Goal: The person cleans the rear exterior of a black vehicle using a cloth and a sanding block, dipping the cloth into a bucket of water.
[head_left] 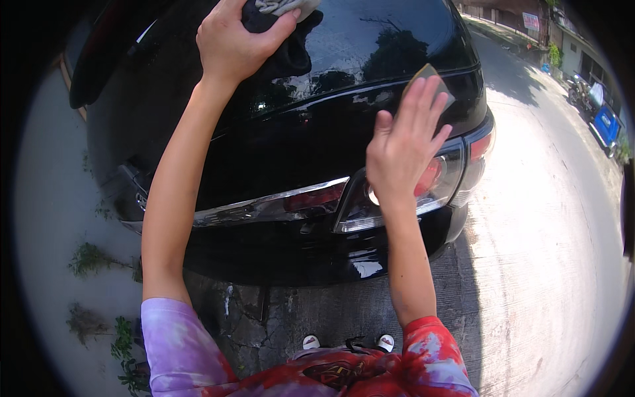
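Note:
At the top of the head view, my left hand is closed on a bunched grey cloth against the rear glass of a black car. A dark patch lies beside the cloth; I cannot tell whether it is fabric or reflection. My right hand has its fingers stretched out in front of the right tail light, partly covering it. Past those fingertips shows a small flat greyish piece with a yellowish edge; whether it touches the hand or sits on the car is unclear.
A chrome-edged trim strip crosses the car's rear above the bumper. Cracked concrete lies around my feet. Small plants grow at the left. A sunlit road runs along the right, with a blue vehicle farther off.

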The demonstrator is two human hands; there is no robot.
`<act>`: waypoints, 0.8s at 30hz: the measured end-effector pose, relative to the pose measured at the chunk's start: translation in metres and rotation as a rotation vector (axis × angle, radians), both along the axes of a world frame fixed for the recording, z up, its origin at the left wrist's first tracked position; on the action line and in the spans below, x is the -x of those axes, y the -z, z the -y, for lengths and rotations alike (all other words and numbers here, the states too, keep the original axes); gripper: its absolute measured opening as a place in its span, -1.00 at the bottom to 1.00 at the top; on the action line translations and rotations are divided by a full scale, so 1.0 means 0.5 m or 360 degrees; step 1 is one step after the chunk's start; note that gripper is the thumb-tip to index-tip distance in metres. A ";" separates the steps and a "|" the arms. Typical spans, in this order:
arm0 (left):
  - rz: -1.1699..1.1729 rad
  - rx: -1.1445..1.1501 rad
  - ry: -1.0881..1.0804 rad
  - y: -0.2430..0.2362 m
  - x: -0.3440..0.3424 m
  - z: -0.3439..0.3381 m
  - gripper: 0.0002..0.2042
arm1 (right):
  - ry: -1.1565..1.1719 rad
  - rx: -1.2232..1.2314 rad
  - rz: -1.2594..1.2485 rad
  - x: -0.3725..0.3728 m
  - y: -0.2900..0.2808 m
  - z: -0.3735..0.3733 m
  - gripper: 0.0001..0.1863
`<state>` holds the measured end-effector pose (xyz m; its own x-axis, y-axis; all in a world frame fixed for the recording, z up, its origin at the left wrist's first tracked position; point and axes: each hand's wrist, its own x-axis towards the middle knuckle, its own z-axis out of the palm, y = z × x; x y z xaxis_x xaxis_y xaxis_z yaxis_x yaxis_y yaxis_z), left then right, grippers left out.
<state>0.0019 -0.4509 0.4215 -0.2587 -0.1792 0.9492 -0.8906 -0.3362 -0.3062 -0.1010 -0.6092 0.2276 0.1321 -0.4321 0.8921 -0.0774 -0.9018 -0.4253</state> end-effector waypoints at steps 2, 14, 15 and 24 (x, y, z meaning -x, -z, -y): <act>0.0044 -0.0006 0.0095 0.022 -0.017 0.001 -0.67 | -0.0254 0.0305 -0.0267 -0.026 0.068 -0.188 -0.08; -0.0164 -0.0067 -0.0177 -0.002 -0.023 -0.132 -0.67 | -0.0271 0.0439 -0.0286 -0.065 0.106 -0.339 -0.17; -0.0167 -0.0124 -0.0274 -0.005 -0.041 -0.149 -0.63 | -0.0571 0.0727 -0.0294 -0.087 0.144 -0.378 -0.15; -0.0576 0.0094 -0.0750 -0.011 -0.180 -0.400 -0.44 | 0.0388 -0.0002 0.0041 -0.034 -0.017 -0.197 -0.34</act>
<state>0.0917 -0.2509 0.4270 0.1774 -0.1404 0.9741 -0.6855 -0.7278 0.0199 -0.0841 -0.5108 0.2361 0.0009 -0.4497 0.8932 -0.2819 -0.8570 -0.4313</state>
